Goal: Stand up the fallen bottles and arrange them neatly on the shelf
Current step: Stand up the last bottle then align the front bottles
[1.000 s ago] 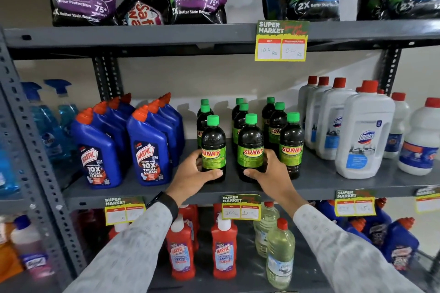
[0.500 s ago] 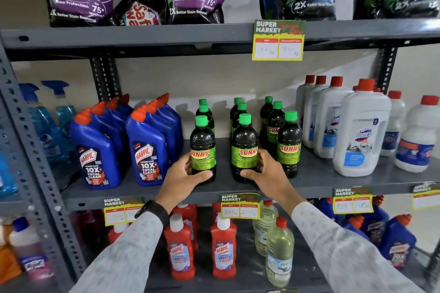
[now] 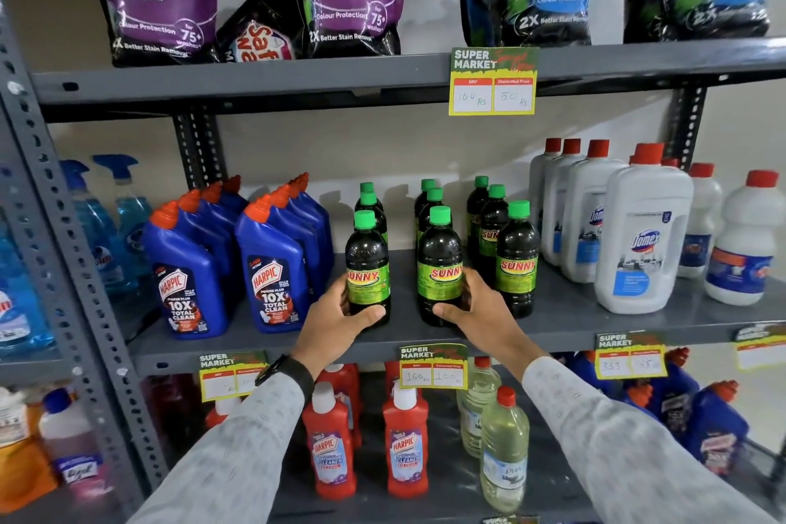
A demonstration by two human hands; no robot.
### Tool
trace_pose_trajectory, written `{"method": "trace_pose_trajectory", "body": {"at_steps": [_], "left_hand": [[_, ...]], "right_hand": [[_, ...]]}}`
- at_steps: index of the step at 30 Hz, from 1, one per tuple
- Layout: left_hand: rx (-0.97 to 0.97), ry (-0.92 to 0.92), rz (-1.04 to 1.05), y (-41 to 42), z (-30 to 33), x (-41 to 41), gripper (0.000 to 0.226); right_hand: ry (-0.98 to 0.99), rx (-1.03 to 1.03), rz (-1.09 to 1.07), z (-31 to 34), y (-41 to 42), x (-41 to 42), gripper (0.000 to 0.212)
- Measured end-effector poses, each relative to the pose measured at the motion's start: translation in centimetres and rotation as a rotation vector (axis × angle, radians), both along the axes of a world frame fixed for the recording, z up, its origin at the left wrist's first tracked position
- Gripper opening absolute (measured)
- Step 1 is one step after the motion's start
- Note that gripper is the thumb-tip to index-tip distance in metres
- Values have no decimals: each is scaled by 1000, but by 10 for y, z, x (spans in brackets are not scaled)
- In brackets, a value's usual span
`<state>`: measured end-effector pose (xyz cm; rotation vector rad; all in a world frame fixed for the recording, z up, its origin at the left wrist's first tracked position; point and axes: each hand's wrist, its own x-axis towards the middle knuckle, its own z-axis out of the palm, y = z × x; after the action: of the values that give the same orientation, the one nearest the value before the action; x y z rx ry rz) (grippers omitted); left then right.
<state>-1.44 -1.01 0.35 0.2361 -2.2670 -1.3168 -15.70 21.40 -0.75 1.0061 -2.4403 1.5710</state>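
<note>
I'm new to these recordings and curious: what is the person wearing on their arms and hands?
Both arms are in long light-grey sleeves flecked with small darker dashes. The left wrist carries a black watch or band. The left hand and right hand are bare: no gloves or rings visible.

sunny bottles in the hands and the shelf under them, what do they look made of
Sunny bottles: probably dark translucent plastic, glossy, with highlights on the shoulders, matte green screw caps and printed labels. Shelf: most likely grey painted metal, matte, with perforated uprights. Left hand and right hand each grip one.
</note>
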Motion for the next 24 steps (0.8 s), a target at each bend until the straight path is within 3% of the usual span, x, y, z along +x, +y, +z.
{"method": "trace_pose_trajectory", "body": {"at_steps": [4, 7, 9, 12, 16, 19, 24], "left_hand": [[47, 124, 114, 19, -8, 13, 83], [-66, 404, 436, 42, -20, 25, 55], [-164, 527, 463, 66, -19, 24, 36], [-179, 405, 273, 104, -10, 9, 36], [-106, 70, 197, 136, -5, -18, 86], [-56, 38, 225, 138, -8, -34, 99], [-22, 73, 162, 129, -3, -54, 94]], "right_hand": [[10, -41, 33, -2, 13, 7, 84], [107, -94, -82, -7, 35, 11, 69], [229, -178, -235, -9, 53, 10, 50], [276, -328, -415, -6, 76, 1, 45], [40, -248, -379, 3, 92, -24, 88], [-64, -101, -278, 8, 95, -42, 111], [-95, -54, -197, 9, 94, -58, 99]]}}
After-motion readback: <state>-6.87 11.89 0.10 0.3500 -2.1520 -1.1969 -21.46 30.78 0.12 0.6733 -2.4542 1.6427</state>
